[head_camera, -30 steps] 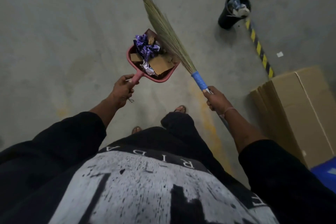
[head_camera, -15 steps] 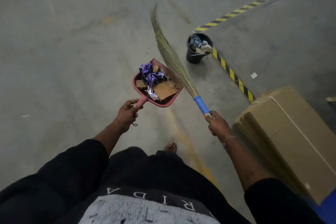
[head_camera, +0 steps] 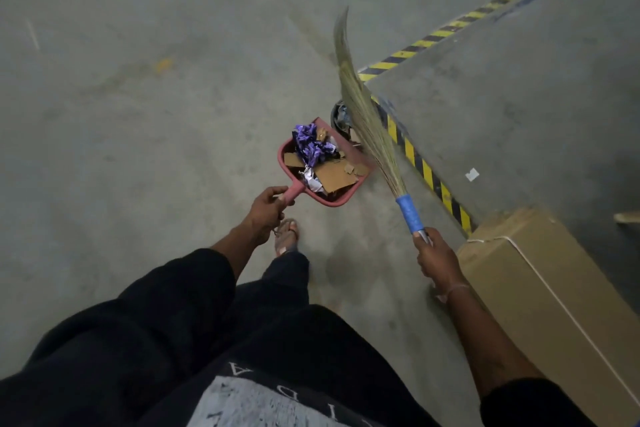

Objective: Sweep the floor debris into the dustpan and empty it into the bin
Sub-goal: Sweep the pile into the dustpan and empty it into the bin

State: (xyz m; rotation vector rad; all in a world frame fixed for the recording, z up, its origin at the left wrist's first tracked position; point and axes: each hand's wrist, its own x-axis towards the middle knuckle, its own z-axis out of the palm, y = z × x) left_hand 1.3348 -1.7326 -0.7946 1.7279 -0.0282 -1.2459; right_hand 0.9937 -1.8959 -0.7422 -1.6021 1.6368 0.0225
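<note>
My left hand (head_camera: 265,211) grips the handle of a red dustpan (head_camera: 337,200), held level above the floor. The pan carries debris: a crumpled purple wrapper (head_camera: 311,146), cardboard pieces (head_camera: 334,177) and silvery foil. My right hand (head_camera: 434,256) holds a grass broom (head_camera: 367,121) by its blue-wrapped handle, bristles pointing up and away. A black bin (head_camera: 338,114) stands just beyond the dustpan, mostly hidden behind the pan's far edge and the broom bristles.
A yellow-and-black hazard stripe (head_camera: 420,163) runs along the floor right of the bin. A large cardboard box (head_camera: 554,295) lies at the right beside my right arm. A small white scrap (head_camera: 471,174) lies past the stripe. My sandalled foot (head_camera: 286,236) is below the dustpan.
I have walked towards the bin; it now sits right behind the dustpan instead of well ahead. The broom has swung to the right, away from the pan.
</note>
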